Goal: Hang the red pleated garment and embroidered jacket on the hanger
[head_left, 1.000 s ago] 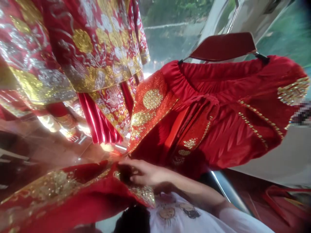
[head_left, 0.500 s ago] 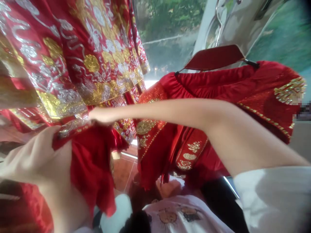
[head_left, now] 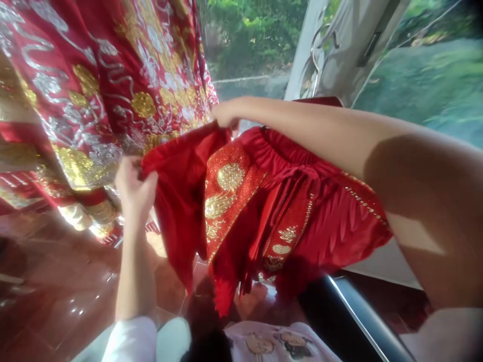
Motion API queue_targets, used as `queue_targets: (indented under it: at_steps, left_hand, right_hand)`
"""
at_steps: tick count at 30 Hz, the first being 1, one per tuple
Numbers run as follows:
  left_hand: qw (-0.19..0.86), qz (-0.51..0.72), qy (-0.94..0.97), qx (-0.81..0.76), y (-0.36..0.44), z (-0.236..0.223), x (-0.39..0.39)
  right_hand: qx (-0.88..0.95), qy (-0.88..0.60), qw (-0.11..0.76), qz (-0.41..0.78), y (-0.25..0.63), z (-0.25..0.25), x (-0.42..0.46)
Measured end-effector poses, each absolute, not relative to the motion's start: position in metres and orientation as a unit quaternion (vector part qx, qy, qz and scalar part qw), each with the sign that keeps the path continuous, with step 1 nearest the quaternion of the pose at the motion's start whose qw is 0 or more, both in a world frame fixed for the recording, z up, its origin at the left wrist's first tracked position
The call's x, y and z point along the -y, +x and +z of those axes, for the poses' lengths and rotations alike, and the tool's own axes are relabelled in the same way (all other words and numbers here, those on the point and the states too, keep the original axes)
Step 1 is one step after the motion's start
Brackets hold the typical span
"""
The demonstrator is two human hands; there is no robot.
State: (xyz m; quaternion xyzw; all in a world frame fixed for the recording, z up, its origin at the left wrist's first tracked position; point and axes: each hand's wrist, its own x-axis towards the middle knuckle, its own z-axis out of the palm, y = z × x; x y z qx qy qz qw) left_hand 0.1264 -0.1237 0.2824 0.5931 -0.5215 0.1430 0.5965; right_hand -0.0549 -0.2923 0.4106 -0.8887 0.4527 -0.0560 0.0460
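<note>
A piece of red satin cloth [head_left: 177,201] is stretched between my two hands, its lower end hanging in a point. My left hand [head_left: 136,183] pinches its left top corner, thumb in front. At its right top corner, my right hand [head_left: 227,113] is closed on the edge; the fingertips are partly hidden. Just right of the cloth hangs a red gathered garment [head_left: 245,236] with gold beaded panels and a tie at its waist. My right forearm crosses in front of it and covers most of its dark red hanger [head_left: 320,100].
A long red robe [head_left: 109,95] with silver and gold embroidery hangs on the left. Behind are a window [head_left: 256,45] with greenery outside and a pale frame with a metal hook [head_left: 314,60]. A black, metal-edged object [head_left: 339,311] stands low right above tiled floor [head_left: 56,281].
Both hands have moved right and away from the robe, carrying the red cloth beside the hanging garment. My left hand has risen, and the cloth is now spread wider between the hands.
</note>
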Motion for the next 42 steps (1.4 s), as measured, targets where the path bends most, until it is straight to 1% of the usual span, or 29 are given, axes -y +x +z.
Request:
queue_targets:
  at_steps: [1,3,4,6,7,9,10,12,15,18,21,22,24,26,27,28,30,32,34,35,37,38,39,40,42]
  left_hand:
    - [0.634,0.144,0.552,0.522,0.111,0.296,0.119]
    - [0.653,0.163,0.491,0.554,0.066,0.313,0.107]
    - [0.610,0.161,0.493,0.600,0.041,0.314,0.103]
    - [0.505,0.082,0.520,0.685,-0.004,0.305,0.104]
    - [0.447,0.062,0.549,0.704,-0.021,0.295,0.110]
    - [0.382,0.057,0.595,0.704,-0.037,0.276,0.130]
    - [0.367,0.062,0.609,0.700,-0.036,0.268,0.142]
    - [0.359,0.059,0.614,0.700,-0.027,0.260,0.161]
    - [0.351,0.010,0.572,0.741,-0.015,0.264,0.172]
    - [0.329,-0.047,0.486,0.808,-0.031,0.276,0.161]
    - [0.317,-0.059,0.451,0.832,-0.063,0.291,0.146]
    - [0.341,-0.033,0.460,0.819,-0.072,0.298,0.145]
    - [0.429,0.046,0.482,0.763,-0.080,0.316,0.153]
    - [0.500,0.080,0.492,0.709,-0.078,0.337,0.176]
    - [0.509,0.058,0.489,0.706,-0.074,0.347,0.191]
    - [0.493,0.011,0.480,0.726,-0.068,0.355,0.208]
    - [0.439,-0.099,0.442,0.776,-0.056,0.364,0.238]
    - [0.407,-0.181,0.406,0.798,-0.045,0.364,0.257]
    - [0.409,-0.227,0.391,0.793,-0.037,0.359,0.263]
    - [0.413,-0.241,0.388,0.788,-0.034,0.356,0.264]
    - [0.415,-0.259,0.386,0.782,-0.031,0.351,0.264]
    - [0.412,-0.266,0.386,0.781,-0.031,0.350,0.264]
    - [0.408,-0.273,0.388,0.780,-0.032,0.351,0.266]
    - [0.406,-0.273,0.393,0.779,-0.035,0.353,0.269]
    - [0.415,-0.236,0.404,0.780,-0.044,0.360,0.277]
  right_hand:
    - [-0.473,-0.880,-0.010,-0.045,-0.064,0.417,0.286]
    - [-0.489,-0.862,-0.117,-0.071,-0.083,0.431,0.274]
    - [-0.485,-0.854,-0.156,-0.101,-0.092,0.438,0.271]
    - [-0.478,-0.845,-0.211,-0.112,-0.113,0.449,0.268]
    - [-0.478,-0.843,-0.229,-0.092,-0.122,0.451,0.267]
    - [-0.478,-0.844,-0.243,-0.023,-0.140,0.449,0.268]
    - [-0.473,-0.850,-0.230,0.004,-0.148,0.445,0.268]
    - [-0.458,-0.872,-0.171,0.011,-0.159,0.433,0.270]
    - [-0.441,-0.891,-0.080,-0.073,-0.168,0.417,0.277]
    - [-0.461,-0.869,-0.054,-0.172,-0.171,0.411,0.284]
    - [-0.485,-0.846,-0.055,-0.215,-0.173,0.412,0.281]
    - [-0.486,-0.844,-0.057,-0.218,-0.175,0.413,0.278]
    - [-0.478,-0.849,-0.062,-0.218,-0.178,0.414,0.273]
    - [-0.469,-0.853,-0.069,-0.217,-0.179,0.414,0.272]
    - [-0.469,-0.852,-0.074,-0.220,-0.179,0.413,0.273]
    - [-0.472,-0.849,-0.079,-0.225,-0.179,0.413,0.273]
    - [-0.480,-0.840,-0.091,-0.236,-0.179,0.412,0.272]
    - [-0.462,-0.851,-0.090,-0.232,-0.183,0.413,0.265]
    - [-0.404,-0.879,-0.068,-0.245,-0.197,0.416,0.251]
    - [-0.366,-0.887,-0.056,-0.277,-0.208,0.416,0.244]
    - [-0.314,-0.858,-0.054,-0.402,-0.238,0.415,0.234]
    - [-0.322,-0.825,-0.060,-0.461,-0.254,0.413,0.233]
    - [-0.356,-0.791,-0.063,-0.493,-0.270,0.411,0.236]
    - [-0.412,-0.774,-0.049,-0.479,-0.284,0.407,0.241]
    - [-0.537,-0.770,0.033,-0.342,-0.303,0.401,0.256]
